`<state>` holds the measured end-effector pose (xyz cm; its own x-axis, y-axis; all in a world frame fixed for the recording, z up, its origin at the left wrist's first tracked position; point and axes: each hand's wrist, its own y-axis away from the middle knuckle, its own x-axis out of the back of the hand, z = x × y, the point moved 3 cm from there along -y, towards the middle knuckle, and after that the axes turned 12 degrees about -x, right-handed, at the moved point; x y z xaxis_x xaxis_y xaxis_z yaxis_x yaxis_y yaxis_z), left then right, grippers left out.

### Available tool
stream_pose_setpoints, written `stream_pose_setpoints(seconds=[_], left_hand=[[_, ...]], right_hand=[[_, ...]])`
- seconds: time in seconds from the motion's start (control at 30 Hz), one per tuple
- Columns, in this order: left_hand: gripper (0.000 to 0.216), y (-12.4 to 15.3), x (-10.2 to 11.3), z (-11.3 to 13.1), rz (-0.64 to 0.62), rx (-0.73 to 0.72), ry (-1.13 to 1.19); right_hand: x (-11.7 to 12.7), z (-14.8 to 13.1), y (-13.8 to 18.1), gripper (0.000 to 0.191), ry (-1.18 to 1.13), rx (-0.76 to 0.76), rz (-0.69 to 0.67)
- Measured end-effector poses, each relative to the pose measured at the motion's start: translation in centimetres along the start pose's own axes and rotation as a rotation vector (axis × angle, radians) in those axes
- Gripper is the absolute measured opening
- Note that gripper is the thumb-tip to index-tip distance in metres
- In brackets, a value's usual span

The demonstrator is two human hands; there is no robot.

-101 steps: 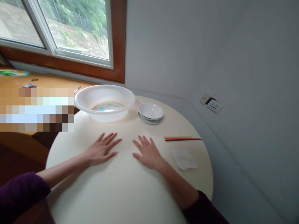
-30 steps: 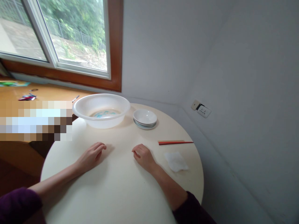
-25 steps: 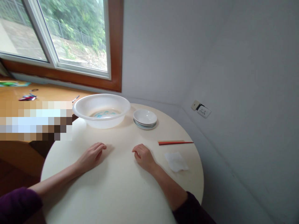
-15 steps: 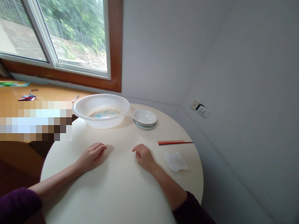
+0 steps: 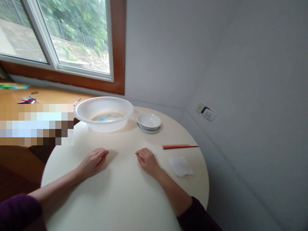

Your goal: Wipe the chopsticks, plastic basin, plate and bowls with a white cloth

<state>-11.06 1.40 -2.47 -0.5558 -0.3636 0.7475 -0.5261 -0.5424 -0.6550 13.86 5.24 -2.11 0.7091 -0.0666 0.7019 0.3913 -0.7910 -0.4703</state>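
Loosely, the left hand (image 5: 93,161) rests on the table (image 5: 115,202) with its grip curled closed, near the basin (image 5: 107,126); the right hand (image 5: 147,162), its grip likewise closed, rests near the tissue (image 5: 181,166), chopsticks (image 5: 178,147) and stacked dishes (image 5: 149,121).

Curled and cropped

My left grip (image 5: 93,161) and right grip (image 5: 147,162) curl inward, hiding their palms. The view's edges crop my left sleeve (image 5: 20,208), right sleeve (image 5: 197,214), round table (image 5: 125,199) and window (image 5: 80,38). A mosaic (image 5: 36,124) masks part of the wooden table (image 5: 55,92); its coloured items (image 5: 27,100) blur. The bowl (image 5: 149,120) mostly hides the dishware (image 5: 149,130) beneath.
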Motion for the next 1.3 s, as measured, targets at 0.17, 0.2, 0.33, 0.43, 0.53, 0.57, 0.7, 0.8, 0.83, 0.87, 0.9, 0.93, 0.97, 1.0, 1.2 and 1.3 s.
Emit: stream_pose_setpoints(seconds=[0.17,0.2,0.33,0.43,0.53,0.57,0.7,0.8,0.83,0.87,0.9,0.93,0.97,1.0,1.2,1.3], left_hand=[[0.015,0.7,-0.5,-0.5,-0.018,0.038,0.015],[0.014,0.7,-0.6,-0.6,-0.02,0.048,0.013],[0.013,0.8,-0.6,-0.7,-0.041,0.085,0.003],[0.012,0.7,-0.6,-0.6,-0.063,0.097,0.005],[0.009,0.5,-0.4,-0.3,-0.038,0.052,-0.027],[0.009,0.4,-0.3,-0.2,-0.027,0.038,-0.041],[0.01,0.2,-0.2,0.0,-0.025,0.027,-0.048],[0.012,0.2,-0.2,0.0,-0.032,0.039,-0.042],[0.013,0.1,-0.2,0.0,-0.032,0.043,-0.043],[0.013,0.1,-0.2,0.0,-0.031,0.045,-0.043],[0.013,0.0,-0.2,0.1,-0.03,0.043,-0.042],[0.013,0.0,-0.2,0.2,-0.027,0.042,-0.041],[0.013,-0.1,-0.1,0.4,-0.021,0.047,-0.042],[0.012,-0.2,-0.1,0.5,-0.012,0.056,-0.044],[0.013,-0.4,0.0,0.9,0.024,0.115,-0.027],[0.013,-0.4,-0.1,0.8,0.012,0.109,-0.025]], right_hand=[[0.0,0.1,0.0,0.014,0.019,-0.009,0.006],[0.0,0.1,0.0,0.014,0.02,-0.007,0.01],[-0.1,0.3,0.0,0.015,0.012,-0.001,0.022],[-0.3,0.4,0.0,0.015,0.007,-0.002,0.024],[-0.4,0.5,0.0,0.016,0.002,-0.001,0.021],[-0.4,0.6,0.0,0.017,-0.001,-0.001,0.021],[-0.4,0.6,-0.1,0.022,-0.004,-0.006,0.017],[-0.2,0.4,-0.1,0.023,-0.008,-0.007,0.011],[-0.1,0.3,-0.1,0.023,-0.016,-0.005,0.01],[0.0,0.2,-0.1,0.023,-0.025,-0.002,0.01],[0.1,0.1,-0.1,0.024,-0.034,0.0,0.011],[0.2,0.1,0.0,0.025,-0.041,0.001,0.012],[0.2,0.0,0.0,0.026,-0.047,0.002,0.013],[0.3,0.0,0.0,0.027,-0.051,0.003,0.013],[0.5,-0.1,0.0,0.035,-0.074,-0.009,0.02],[0.7,-0.3,-0.1,0.032,-0.083,-0.006,0.033]])
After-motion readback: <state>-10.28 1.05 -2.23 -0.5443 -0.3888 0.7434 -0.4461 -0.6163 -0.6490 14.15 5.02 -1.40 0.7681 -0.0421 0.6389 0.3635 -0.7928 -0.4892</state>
